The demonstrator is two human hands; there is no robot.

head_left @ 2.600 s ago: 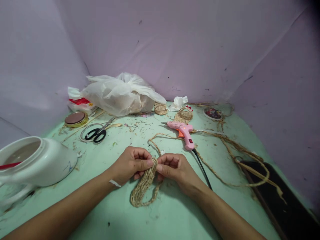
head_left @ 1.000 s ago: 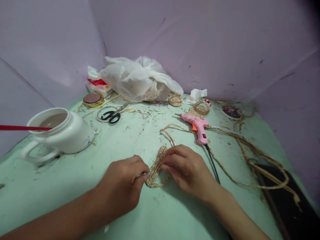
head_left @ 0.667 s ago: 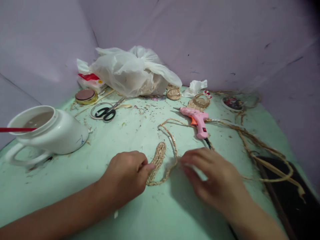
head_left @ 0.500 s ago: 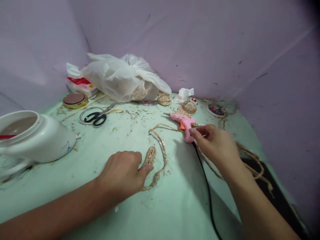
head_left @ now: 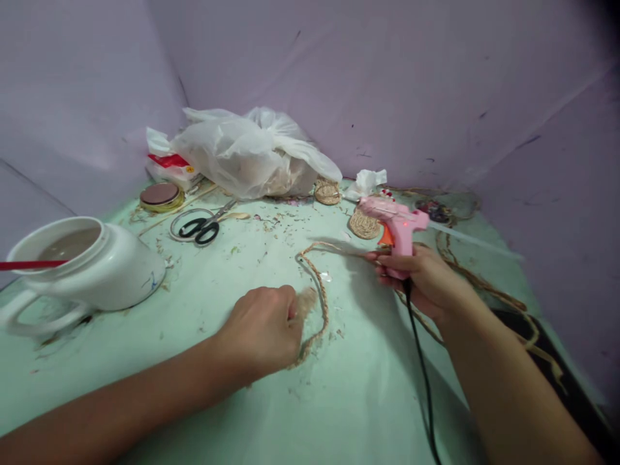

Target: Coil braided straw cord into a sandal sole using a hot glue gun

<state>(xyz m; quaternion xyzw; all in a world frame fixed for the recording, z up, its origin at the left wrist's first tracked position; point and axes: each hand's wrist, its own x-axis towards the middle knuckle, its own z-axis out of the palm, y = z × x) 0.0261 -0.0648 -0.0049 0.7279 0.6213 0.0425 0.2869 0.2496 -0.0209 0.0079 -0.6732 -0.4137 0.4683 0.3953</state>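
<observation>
My right hand [head_left: 421, 271] is closed around the grip of a pink hot glue gun [head_left: 394, 216]. It is lifted above the table, nozzle to the left, with a clear glue stick [head_left: 477, 241] jutting from its back and a black cord hanging down. Low over the table, my left hand [head_left: 266, 326] pinches a small coiled piece of braided rope [head_left: 307, 300], which is blurred and partly behind the fingers. From it a length of braided rope [head_left: 323, 297] curves over the tabletop toward the right. A flat coiled rope piece [head_left: 363, 225] lies behind the glue gun.
Black-handled scissors [head_left: 206, 229] lie at the back left beside a round tin [head_left: 159, 196]. A white jug [head_left: 121, 265] with a red stick stands at the left. A plastic bag [head_left: 252, 155] rests against the wall. Loose rope [head_left: 484, 284] trails at the right.
My right hand has gripped the glue gun and raised it off the table; before, its fingers were just at the handle. The rope piece in my left hand has tilted and blurred.
</observation>
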